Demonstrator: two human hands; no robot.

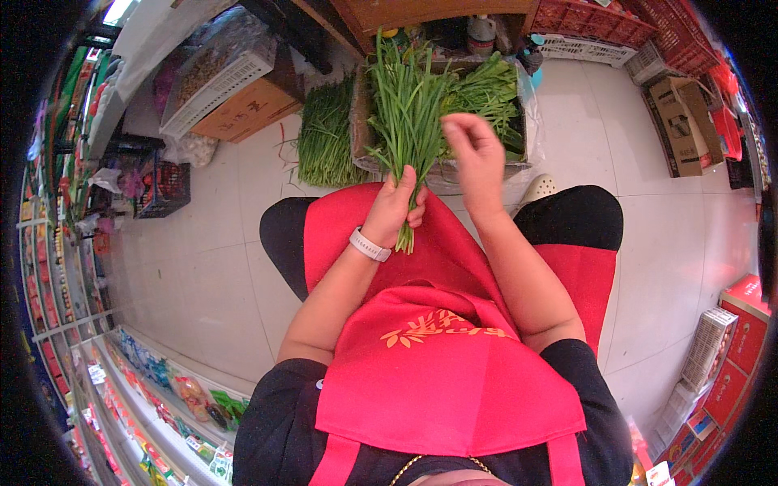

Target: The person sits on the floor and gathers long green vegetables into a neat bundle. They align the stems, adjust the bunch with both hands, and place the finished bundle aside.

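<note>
My left hand (401,206) is closed round the stalks of a bunch of long green leaves (410,115), likely garlic chives, whose pale cut ends point down over my red apron (437,376). Just right of the bunch, my right hand (477,152) is raised with its fingers curled and thumb near the fingertips; whether it pinches anything is too blurred to tell. Behind the bunch stands a plastic-lined box (529,121) with leafy greens (486,91) in it. A thick pile of thin green stalks (328,133) lies on the floor against the box's left side.
Stacked boxes (243,109) and a dark crate (164,188) stand at the left, beside stocked shelves (67,273). A wooden table (437,12) is ahead. An open cardboard box (681,127) and red crates (595,27) stand at the upper right, and red cartons (735,346) at the lower right.
</note>
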